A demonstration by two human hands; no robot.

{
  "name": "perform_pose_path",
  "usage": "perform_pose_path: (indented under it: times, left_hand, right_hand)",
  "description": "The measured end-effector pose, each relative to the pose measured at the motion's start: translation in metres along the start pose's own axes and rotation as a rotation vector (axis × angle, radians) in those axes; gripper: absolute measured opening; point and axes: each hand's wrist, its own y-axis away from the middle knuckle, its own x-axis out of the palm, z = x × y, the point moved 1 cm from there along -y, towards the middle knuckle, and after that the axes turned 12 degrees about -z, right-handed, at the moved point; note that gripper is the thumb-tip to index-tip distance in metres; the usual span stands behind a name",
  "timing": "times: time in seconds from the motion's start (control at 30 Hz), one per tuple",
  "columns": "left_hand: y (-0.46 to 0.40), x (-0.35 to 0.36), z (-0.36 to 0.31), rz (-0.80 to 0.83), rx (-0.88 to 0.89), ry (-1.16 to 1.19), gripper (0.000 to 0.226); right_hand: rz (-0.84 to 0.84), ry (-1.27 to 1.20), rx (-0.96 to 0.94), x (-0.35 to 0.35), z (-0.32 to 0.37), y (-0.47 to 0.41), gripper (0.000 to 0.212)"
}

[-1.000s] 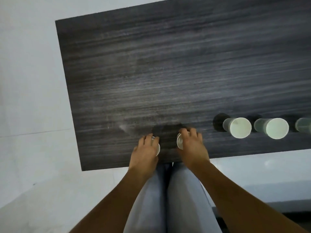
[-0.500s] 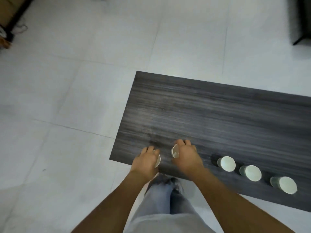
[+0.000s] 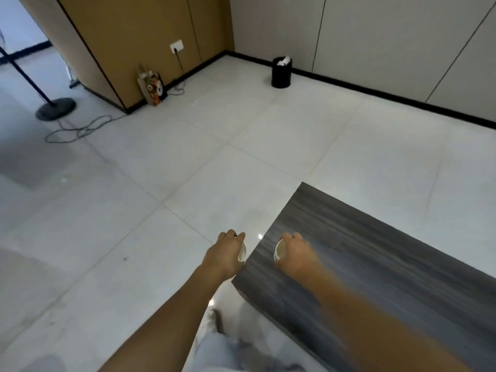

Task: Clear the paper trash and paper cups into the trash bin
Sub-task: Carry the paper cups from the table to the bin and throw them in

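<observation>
- Pale floor tiles (image 3: 188,162) run to a far wall, where a black trash bin (image 3: 281,73) stands well apart from the dark desk (image 3: 375,264).
- Left hand (image 3: 225,253) grips a paper cup (image 3: 242,251), fingers curled round it, just off the desk's corner.
- Right hand (image 3: 295,251) grips a second cup (image 3: 279,250) the same way, over the desk.
- Step in hand, as I judge it: carrying both cups away to the bin.
- Next calls for crossing the open floor and releasing above the bin's mouth.
- Bin already holds white crumpled paper (image 3: 284,61), poking over its rim; whether either cup has anything in it cannot be told.
</observation>
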Motion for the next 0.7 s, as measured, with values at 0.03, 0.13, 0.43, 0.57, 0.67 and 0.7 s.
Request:
perform_pose_path:
  times: [0.03,0.13,0.43,0.57,0.67,0.7]
  left_hand:
    - [-0.004,-0.007,0.017,-0.003,-0.015,0.013,0.075]
    - [-0.020,-0.027,0.071,-0.005,-0.041,0.031,0.077]
    - [-0.099,-0.112,0.238,-0.010,0.000,0.033,0.070]
    - [-0.135,-0.138,0.279,-0.003,0.005,0.021,0.060]
    - [-0.164,-0.151,0.291,0.011,0.016,0.040,0.054]
    - [-0.176,-0.154,0.294,0.013,0.025,0.040,0.053]
  right_hand:
    - [0.001,0.011,-0.016,0.003,0.016,-0.009,0.041]
    - [0.042,0.036,-0.042,0.015,0.068,-0.040,0.049]
    - [0.007,-0.025,-0.045,0.051,0.252,-0.138,0.058]
    - [-0.015,-0.050,-0.053,0.054,0.293,-0.169,0.055]
    - [-0.022,-0.049,-0.034,0.049,0.301,-0.195,0.054]
    - [-0.025,-0.052,-0.022,0.046,0.301,-0.205,0.054]
